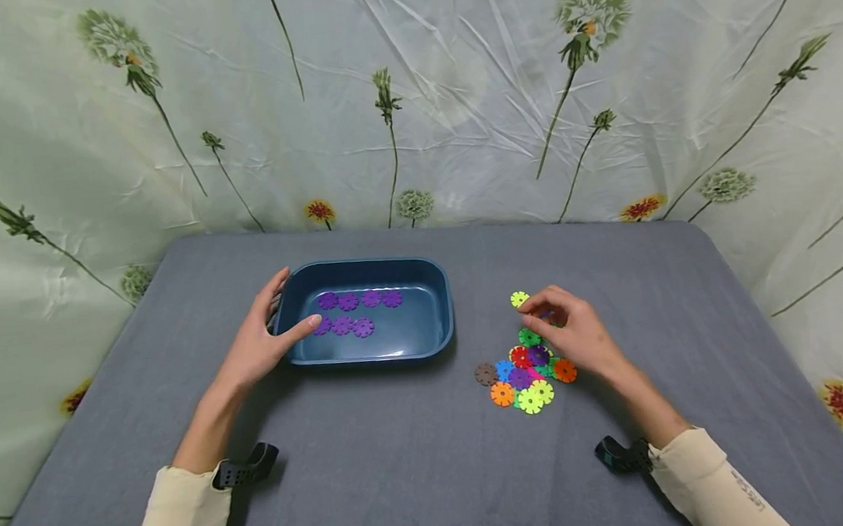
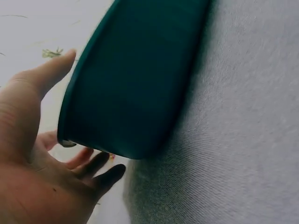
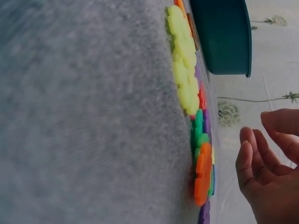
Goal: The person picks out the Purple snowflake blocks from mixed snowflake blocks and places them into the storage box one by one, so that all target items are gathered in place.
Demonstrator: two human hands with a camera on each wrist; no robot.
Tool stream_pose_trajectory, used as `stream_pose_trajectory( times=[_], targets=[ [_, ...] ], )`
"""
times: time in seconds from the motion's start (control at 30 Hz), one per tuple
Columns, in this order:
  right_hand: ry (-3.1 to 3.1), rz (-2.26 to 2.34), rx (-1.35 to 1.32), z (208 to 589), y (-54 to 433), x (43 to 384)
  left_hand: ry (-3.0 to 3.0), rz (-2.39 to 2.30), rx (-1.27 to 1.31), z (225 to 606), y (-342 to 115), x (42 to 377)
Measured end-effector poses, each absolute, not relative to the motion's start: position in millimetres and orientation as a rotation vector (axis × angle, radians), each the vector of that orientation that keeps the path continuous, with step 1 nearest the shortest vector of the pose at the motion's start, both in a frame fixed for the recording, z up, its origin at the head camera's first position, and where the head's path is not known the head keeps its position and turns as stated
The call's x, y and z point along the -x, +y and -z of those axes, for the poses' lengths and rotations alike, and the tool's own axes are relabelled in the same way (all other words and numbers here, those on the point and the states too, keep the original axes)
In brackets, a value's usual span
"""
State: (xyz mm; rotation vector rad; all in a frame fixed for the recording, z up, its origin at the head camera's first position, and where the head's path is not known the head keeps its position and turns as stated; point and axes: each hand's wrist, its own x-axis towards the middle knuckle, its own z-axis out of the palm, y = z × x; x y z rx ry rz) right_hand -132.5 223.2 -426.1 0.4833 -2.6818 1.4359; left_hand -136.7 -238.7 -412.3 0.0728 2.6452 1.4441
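My left hand (image 1: 259,344) is at the left end of a blue rectangular plastic tray (image 1: 414,353). Its thumb reaches over the rim and the other fingers lie along the outside, spread and fairly straight. Inside the tray lie several purple flower-shaped discs (image 1: 363,327) in two rows. My right hand (image 1: 572,329) hovers above the far side of a pile of coloured discs, fingers loosely bent. The right wrist view shows nothing between that hand's fingertips (image 3: 245,147). Just under it are a green disc (image 1: 529,337) and a yellow-green disc (image 1: 519,299), with a bit of purple partly hidden.
The pile holds orange (image 1: 501,394), brown (image 1: 486,374), blue, red, purple and yellow-green discs (image 1: 531,401), some overlapping. Grey cloth (image 1: 409,464) covers the table. A flower-printed curtain (image 1: 455,126) hangs behind it. Each wrist wears a black band (image 1: 246,467).
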Motion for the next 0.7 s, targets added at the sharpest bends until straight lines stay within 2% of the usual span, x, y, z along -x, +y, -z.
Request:
stream_pose_trajectory(
  times=[0.33, 0.7],
  targets=[
    [-2.702, -1.45, -0.484, 431.1, 230.3, 127.8, 2.683, -1.477, -0.119, 421.0, -240.8, 157.2],
    [-2.819, -1.393, -0.424, 430.4, 240.0, 123.5, 2.682, -1.452, -0.13, 422.3, -241.3, 160.3]
  ],
)
